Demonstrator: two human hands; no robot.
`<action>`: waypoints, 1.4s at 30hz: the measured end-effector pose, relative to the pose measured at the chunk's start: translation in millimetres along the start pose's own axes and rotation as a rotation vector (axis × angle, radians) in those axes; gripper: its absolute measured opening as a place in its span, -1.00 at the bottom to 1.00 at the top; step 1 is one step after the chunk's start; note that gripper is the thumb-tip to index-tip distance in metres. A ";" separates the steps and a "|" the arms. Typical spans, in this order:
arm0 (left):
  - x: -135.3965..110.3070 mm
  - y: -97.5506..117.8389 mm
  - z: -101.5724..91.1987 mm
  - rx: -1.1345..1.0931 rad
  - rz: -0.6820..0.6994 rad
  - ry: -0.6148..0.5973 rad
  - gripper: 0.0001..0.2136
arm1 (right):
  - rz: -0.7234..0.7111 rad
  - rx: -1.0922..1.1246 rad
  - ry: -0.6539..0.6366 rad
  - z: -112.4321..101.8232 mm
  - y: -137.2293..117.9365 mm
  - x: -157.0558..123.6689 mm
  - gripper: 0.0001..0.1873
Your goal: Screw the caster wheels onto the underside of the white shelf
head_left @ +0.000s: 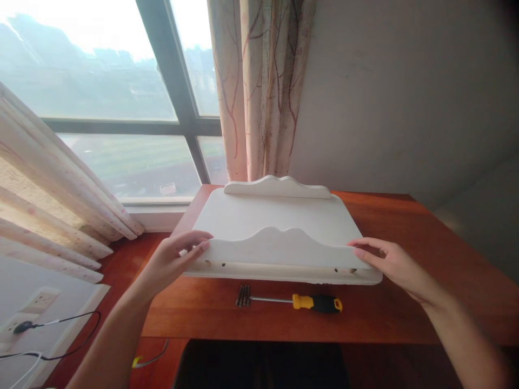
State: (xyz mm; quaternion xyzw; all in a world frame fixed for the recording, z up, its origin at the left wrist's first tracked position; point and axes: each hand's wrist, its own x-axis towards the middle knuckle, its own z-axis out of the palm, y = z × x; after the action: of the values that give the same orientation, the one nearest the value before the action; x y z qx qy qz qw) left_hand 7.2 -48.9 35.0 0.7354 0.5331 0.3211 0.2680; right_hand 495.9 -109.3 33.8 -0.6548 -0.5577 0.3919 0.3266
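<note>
A white board with a wavy top edge (279, 248) is held at its two ends by my hands. My left hand (174, 256) pinches its left end between thumb and fingers, and my right hand (381, 254) pinches the right end. Small holes and wooden dowels show along its lower edge. Beneath and behind it lies a flat white panel (267, 214) with rounded corners. A second wavy white board (278, 188) stands along the panel's far edge. In front lie a yellow and black screwdriver (318, 303) and several dark screws (243, 296).
The wooden table (425, 259) stretches to the right. Behind it are a patterned curtain (259, 86), a grey wall (405, 97) and a window (121, 162). At lower left, a black plug (24, 327) with a cable sits in a wall socket.
</note>
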 end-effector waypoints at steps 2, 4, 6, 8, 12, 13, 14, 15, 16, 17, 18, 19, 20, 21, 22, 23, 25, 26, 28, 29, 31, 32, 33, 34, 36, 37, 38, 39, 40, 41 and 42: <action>-2.5 3.2 0.1 0.000 0.011 0.015 -0.67 | 0.000 -0.017 0.015 -0.7 1.1 -1.6 -0.52; -5.4 7.0 0.3 0.004 0.019 0.031 -0.67 | -0.009 -0.036 0.031 -1.5 2.9 -3.4 -0.52; -8.5 10.5 0.4 0.009 0.022 0.047 -0.67 | -0.018 -0.059 0.042 -2.6 5.7 -5.6 -0.51; -11.6 12.8 0.2 0.005 0.024 0.062 -0.66 | -0.031 -0.086 0.049 -4.2 9.7 -8.5 -0.51; -18.5 11.7 -1.5 0.013 0.072 0.059 -0.67 | -0.058 -0.140 0.058 -8.0 19.7 -17.8 -0.51; -20.5 10.6 -2.3 0.019 0.096 0.051 -0.68 | -0.065 -0.161 0.060 -8.6 21.8 -20.8 -0.52; -22.5 9.5 -3.0 0.026 0.122 0.041 -0.70 | -0.077 -0.182 0.060 -8.9 23.6 -23.7 -0.53; -24.4 8.6 -3.7 0.032 0.146 0.032 -0.72 | -0.093 -0.200 0.058 -8.7 24.9 -26.6 -0.54; -26.3 7.9 -4.3 0.040 0.166 0.025 -0.74 | -0.111 -0.214 0.058 -8.1 25.8 -29.1 -0.56; -28.1 7.5 -4.6 0.050 0.179 0.022 -0.76 | -0.130 -0.220 0.058 -7.0 26.5 -31.3 -0.58; -29.6 7.2 -4.7 0.059 0.188 0.027 -0.77 | -0.146 -0.221 0.060 -5.4 27.1 -33.0 -0.59; -30.8 7.2 -4.6 0.066 0.190 0.036 -0.77 | -0.158 -0.217 0.064 -3.6 27.7 -34.2 -0.60; -31.7 7.1 -4.2 0.072 0.189 0.046 -0.77 | -0.167 -0.211 0.071 -1.6 28.5 -34.9 -0.61; -32.3 7.0 -3.7 0.076 0.187 0.055 -0.76 | -0.173 -0.205 0.077 0.4 29.4 -35.3 -0.61; -32.8 6.5 -3.1 0.079 0.184 0.062 -0.76 | -0.178 -0.200 0.082 2.4 30.6 -35.3 -0.61; -33.1 5.8 -2.5 0.080 0.180 0.067 -0.76 | -0.183 -0.196 0.086 4.1 31.8 -35.2 -0.61; -33.5 3.2 -1.5 0.076 0.164 0.065 -0.75 | -0.194 -0.190 0.096 6.6 34.3 -34.9 -0.62; -33.7 1.6 -1.0 0.069 0.155 0.063 -0.74 | -0.201 -0.188 0.101 7.5 35.4 -34.7 -0.62; -34.1 -1.5 -0.2 0.053 0.139 0.054 -0.73 | -0.222 -0.191 0.117 8.8 37.2 -34.6 -0.63; -34.2 -2.8 0.2 0.047 0.131 0.052 -0.73 | -0.238 -0.198 0.128 9.3 37.9 -34.6 -0.64; -34.4 -4.4 1.4 0.040 0.118 0.057 -0.72 | -0.276 -0.219 0.154 10.7 39.2 -34.4 -0.66; -34.4 -4.8 2.1 0.039 0.110 0.062 -0.72 | -0.294 -0.229 0.169 11.5 39.8 -34.3 -0.66; -34.5 -5.1 2.9 0.038 0.100 0.070 -0.71 | -0.310 -0.238 0.182 12.5 40.3 -34.2 -0.67; -34.5 -5.5 3.8 0.038 0.090 0.079 -0.70 | -0.324 -0.244 0.194 13.5 40.8 -34.2 -0.67; -34.6 -6.3 5.5 0.039 0.073 0.094 -0.67 | -0.343 -0.248 0.213 15.7 41.1 -34.5 -0.68; -34.6 -6.6 6.2 0.041 0.068 0.097 -0.67 | -0.350 -0.250 0.218 16.8 40.9 -34.8 -0.68; -34.7 -6.8 6.8 0.044 0.067 0.098 -0.66 | -0.354 -0.252 0.224 17.8 40.4 -35.3 -0.67; -34.8 -6.6 7.2 0.048 0.072 0.099 -0.67 | -0.357 -0.252 0.231 18.7 39.6 -35.8 -0.67; -34.8 -6.1 7.4 0.054 0.080 0.097 -0.68 | -0.360 -0.252 0.238 19.5 38.5 -36.4 -0.66; -34.9 -5.2 7.5 0.061 0.090 0.098 -0.69 | -0.361 -0.251 0.243 20.2 37.2 -36.9 -0.66; -34.9 -4.0 7.5 0.069 0.100 0.102 -0.69 | -0.363 -0.249 0.248 20.8 36.1 -37.4 -0.65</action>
State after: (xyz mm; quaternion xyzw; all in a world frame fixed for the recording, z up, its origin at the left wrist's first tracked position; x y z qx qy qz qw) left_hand 2.6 -81.5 20.7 0.7527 0.5193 0.3525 0.1986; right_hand 492.1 -152.3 -1.8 -0.6223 -0.6658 0.1718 0.3741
